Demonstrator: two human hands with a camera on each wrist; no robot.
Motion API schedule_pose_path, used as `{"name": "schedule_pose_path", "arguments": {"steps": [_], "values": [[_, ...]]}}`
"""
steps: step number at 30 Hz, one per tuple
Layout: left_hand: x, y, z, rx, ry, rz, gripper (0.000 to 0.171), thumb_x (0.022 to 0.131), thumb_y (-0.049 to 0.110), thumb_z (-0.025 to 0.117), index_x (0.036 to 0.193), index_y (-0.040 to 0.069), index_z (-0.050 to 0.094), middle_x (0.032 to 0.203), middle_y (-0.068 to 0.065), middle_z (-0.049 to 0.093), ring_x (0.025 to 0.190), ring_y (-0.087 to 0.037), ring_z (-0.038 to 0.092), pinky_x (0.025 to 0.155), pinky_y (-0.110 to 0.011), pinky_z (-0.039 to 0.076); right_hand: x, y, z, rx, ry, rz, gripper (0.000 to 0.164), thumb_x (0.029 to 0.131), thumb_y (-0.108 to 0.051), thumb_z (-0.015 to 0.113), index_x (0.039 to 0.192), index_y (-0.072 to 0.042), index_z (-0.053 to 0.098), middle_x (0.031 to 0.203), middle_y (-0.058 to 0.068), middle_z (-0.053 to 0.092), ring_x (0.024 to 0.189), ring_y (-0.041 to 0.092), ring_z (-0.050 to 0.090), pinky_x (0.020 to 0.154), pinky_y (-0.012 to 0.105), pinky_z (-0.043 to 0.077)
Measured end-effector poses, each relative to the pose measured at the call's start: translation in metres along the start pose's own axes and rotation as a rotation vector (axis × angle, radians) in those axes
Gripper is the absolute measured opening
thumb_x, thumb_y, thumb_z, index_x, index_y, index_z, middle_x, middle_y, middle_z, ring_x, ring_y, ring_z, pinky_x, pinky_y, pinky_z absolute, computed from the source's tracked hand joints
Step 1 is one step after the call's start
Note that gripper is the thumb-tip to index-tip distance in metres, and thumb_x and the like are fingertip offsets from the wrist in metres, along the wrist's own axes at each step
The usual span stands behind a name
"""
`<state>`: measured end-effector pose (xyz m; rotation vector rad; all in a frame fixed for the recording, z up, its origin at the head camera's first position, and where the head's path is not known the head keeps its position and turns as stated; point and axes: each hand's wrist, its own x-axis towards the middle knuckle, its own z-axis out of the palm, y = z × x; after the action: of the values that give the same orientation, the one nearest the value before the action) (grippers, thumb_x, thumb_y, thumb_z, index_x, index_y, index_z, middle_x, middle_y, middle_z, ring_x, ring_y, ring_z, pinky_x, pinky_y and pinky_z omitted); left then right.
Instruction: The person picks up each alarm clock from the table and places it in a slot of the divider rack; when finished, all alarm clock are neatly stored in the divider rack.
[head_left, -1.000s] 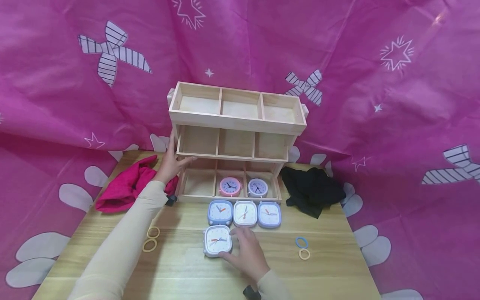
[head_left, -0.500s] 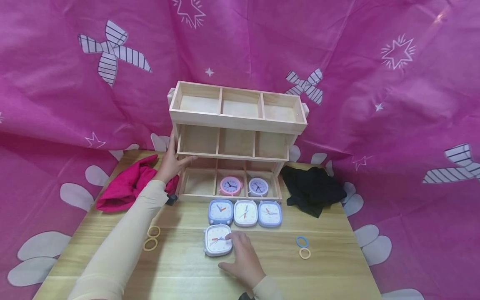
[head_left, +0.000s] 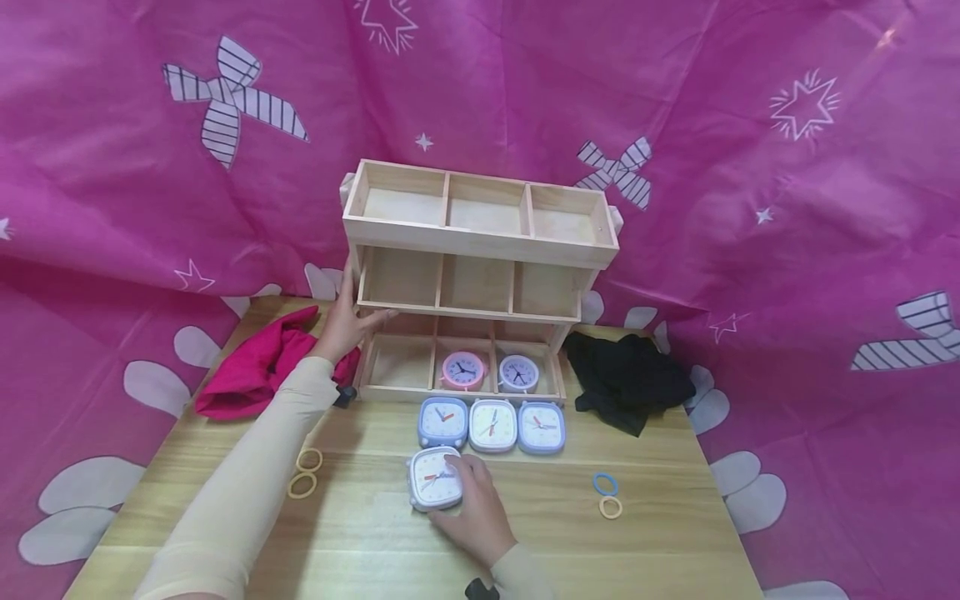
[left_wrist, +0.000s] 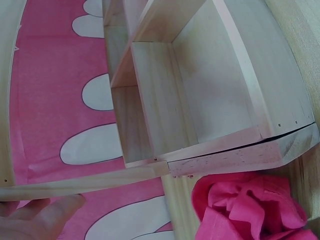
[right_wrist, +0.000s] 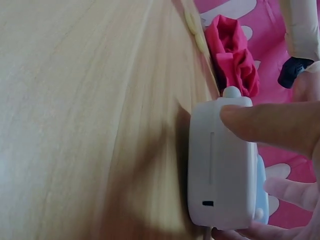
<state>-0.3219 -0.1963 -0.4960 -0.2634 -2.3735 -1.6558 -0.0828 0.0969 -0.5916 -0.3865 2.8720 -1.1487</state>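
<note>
"So, what was held by the right hand (head_left: 480,508)?"

"A white clock (head_left: 429,492) was held — its casing was pinched between the thumb and the curled fingers. It was seen with its face turned up, just in front of a blue clock (head_left: 442,419). Whether it was lifted clear of the wooden table (head_left: 360,533) could not be told."

"And how was the left hand (head_left: 339,329) placed?"

"It was laid against the left end of a wooden rack (head_left: 480,242), with its thumb and fingers spread wide apart. The thumb was stretched beneath the front of the middle tray; the fingers were pointed up along the side."

"Were other clocks seen?"

"Yes — to the right of the blue clock, a pink-rimmed clock (head_left: 492,426) and a lilac clock (head_left: 542,427) were lined up. In the bottom tray, a round pink clock (head_left: 463,371) was set in the middle compartment and a round purple clock (head_left: 518,374) in the right one."

"And beside the rack?"

"A pink cloth (head_left: 255,367) was heaped on the left, a black cloth (head_left: 630,379) on the right."
</note>
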Motion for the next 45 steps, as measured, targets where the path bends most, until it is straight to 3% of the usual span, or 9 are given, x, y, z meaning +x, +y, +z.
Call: {"name": "schedule_pose_path", "arguments": {"steps": [5, 12, 18, 25, 33, 39, 45], "values": [[0.001, -0.001, -0.001, 0.006, -0.002, -0.011, 0.131, 0.09, 0.018, 0.088, 0.169, 0.047, -0.011, 0.179, -0.02, 0.016, 0.161, -0.047, 0.027, 0.132, -0.063, 0.026, 0.005, 0.004, 0.009, 0.007, 0.043, -0.017, 0.085, 0.075, -0.035, 0.096, 0.148, -0.014, 0.059, 0.137, 0.011, 0.06, 0.118, 0.027, 0.064, 0.105, 0.049, 0.058], [0.0, 0.001, 0.0, 0.002, -0.007, -0.032, 0.13, 0.09, 0.017, 0.088, 0.168, 0.049, -0.011, 0.179, -0.019, 0.015, 0.161, -0.046, 0.027, 0.132, -0.062, 0.027, 0.01, 0.001, 0.011, 0.044, 0.065, -0.026, 0.086, 0.07, -0.036, 0.098, 0.143, -0.011, 0.061, 0.147, 0.017, 0.057, 0.128, 0.036, 0.062, 0.109, 0.056, 0.055], [0.0, 0.001, 0.0, 0.015, -0.002, -0.032, 0.13, 0.09, 0.02, 0.089, 0.169, 0.048, -0.011, 0.179, -0.019, 0.015, 0.162, -0.045, 0.026, 0.132, -0.062, 0.027, 0.01, 0.003, 0.012, 0.018, 0.07, -0.006, 0.096, 0.062, -0.041, 0.101, 0.145, -0.016, 0.06, 0.131, 0.003, 0.062, 0.115, 0.021, 0.059, 0.102, 0.043, 0.056], [0.001, -0.002, 0.001, -0.003, 0.003, -0.002, 0.129, 0.09, 0.018, 0.088, 0.17, 0.046, -0.01, 0.178, -0.021, 0.019, 0.16, -0.044, 0.029, 0.132, -0.061, 0.028, 0.0, 0.004, 0.008, -0.012, -0.005, 0.071, 0.113, 0.055, -0.044, 0.103, 0.153, -0.015, 0.055, 0.128, 0.005, 0.053, 0.112, 0.02, 0.058, 0.098, 0.04, 0.058], [0.001, -0.001, 0.001, -0.013, 0.005, 0.012, 0.13, 0.089, 0.019, 0.089, 0.17, 0.045, -0.009, 0.177, -0.021, 0.02, 0.16, -0.045, 0.029, 0.133, -0.061, 0.026, -0.012, -0.007, -0.009, -0.033, -0.129, 0.046, 0.114, 0.058, -0.025, 0.102, 0.155, 0.002, 0.048, 0.158, 0.02, 0.05, 0.142, 0.042, 0.053, 0.117, 0.058, 0.049], [0.001, 0.0, 0.002, -0.031, 0.012, 0.035, 0.13, 0.088, 0.015, 0.09, 0.17, 0.046, -0.006, 0.176, -0.021, 0.026, 0.158, -0.044, 0.034, 0.132, -0.06, 0.028, -0.019, -0.011, -0.02, -0.03, -0.208, 0.041, 0.117, 0.059, -0.014, 0.099, 0.16, 0.003, 0.042, 0.153, 0.014, 0.054, 0.137, 0.037, 0.054, 0.117, 0.052, 0.051], [0.001, -0.001, 0.0, 0.0, 0.01, 0.001, 0.131, 0.088, 0.016, 0.089, 0.171, 0.043, -0.009, 0.177, -0.022, 0.022, 0.158, -0.047, 0.034, 0.131, -0.062, 0.028, -0.021, -0.007, -0.022, -0.078, -0.187, -0.01, 0.112, 0.062, -0.029, 0.1, 0.158, -0.004, 0.049, 0.146, 0.009, 0.059, 0.132, 0.031, 0.058, 0.113, 0.05, 0.054]]}}
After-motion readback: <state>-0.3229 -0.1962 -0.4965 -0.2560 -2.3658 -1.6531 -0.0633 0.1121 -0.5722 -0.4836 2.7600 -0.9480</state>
